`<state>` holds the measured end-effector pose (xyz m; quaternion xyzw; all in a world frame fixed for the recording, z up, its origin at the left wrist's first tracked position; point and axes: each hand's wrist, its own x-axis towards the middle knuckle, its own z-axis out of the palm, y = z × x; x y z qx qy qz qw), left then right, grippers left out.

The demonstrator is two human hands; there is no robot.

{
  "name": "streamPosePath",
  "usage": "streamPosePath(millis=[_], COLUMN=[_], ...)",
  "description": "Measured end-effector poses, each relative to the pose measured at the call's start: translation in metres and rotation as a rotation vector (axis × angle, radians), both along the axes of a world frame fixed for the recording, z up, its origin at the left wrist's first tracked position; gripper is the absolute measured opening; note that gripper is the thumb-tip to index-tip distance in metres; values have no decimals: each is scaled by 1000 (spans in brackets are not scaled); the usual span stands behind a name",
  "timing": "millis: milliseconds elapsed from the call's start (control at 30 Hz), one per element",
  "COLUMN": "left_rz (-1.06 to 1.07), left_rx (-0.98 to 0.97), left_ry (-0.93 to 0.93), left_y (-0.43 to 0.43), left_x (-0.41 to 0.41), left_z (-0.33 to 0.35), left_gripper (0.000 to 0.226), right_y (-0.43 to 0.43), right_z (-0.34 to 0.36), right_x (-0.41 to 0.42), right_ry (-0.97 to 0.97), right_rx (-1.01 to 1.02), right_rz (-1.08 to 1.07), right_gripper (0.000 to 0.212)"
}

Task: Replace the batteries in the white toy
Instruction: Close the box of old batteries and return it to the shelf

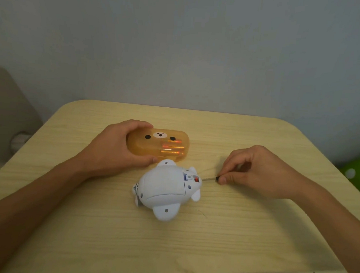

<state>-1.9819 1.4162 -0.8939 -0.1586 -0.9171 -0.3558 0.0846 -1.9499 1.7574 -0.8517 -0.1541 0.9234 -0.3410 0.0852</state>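
On the wooden table (242,235) your left hand (119,147) wraps around the end of the amber bear-face case (159,142) holding spare batteries (172,148), while the white toy (165,190) lies belly-up just in front of it. Its long axis runs left to right, tail toward your right hand (255,172). That hand pinches a thin screwdriver (210,179), tip at the partly exposed compartment (191,177), so you seem to be at the opening stage; next, free the cover fully.
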Motion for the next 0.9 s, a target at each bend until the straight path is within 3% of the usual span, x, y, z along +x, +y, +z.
streamPosePath(millis=[100, 300, 467, 667, 767, 900], left_rz=[3, 40, 29, 72, 106, 133], left_rx=[24, 198, 180, 163, 195, 189], left_ry=[16, 54, 3, -59, -78, -70], left_y=[-1, -6, -13, -12, -13, -17], left_x=[2, 4, 8, 34, 55, 86], left_z=[2, 29, 119, 317, 457, 634], left_gripper=[85, 73, 78, 78, 79, 79], right_y=[0, -22, -47, -52, -57, -65], right_z=[0, 17, 96, 306, 451, 624], right_x=[-1, -11, -19, -6, 7, 30], right_ry=[66, 140, 117, 127, 118, 144], right_rx=[-119, -556, -636, -620, -607, -628], right_rz=[-38, -134, -168, -199, -205, -158], right_gripper=[7, 5, 8, 10, 18, 12])
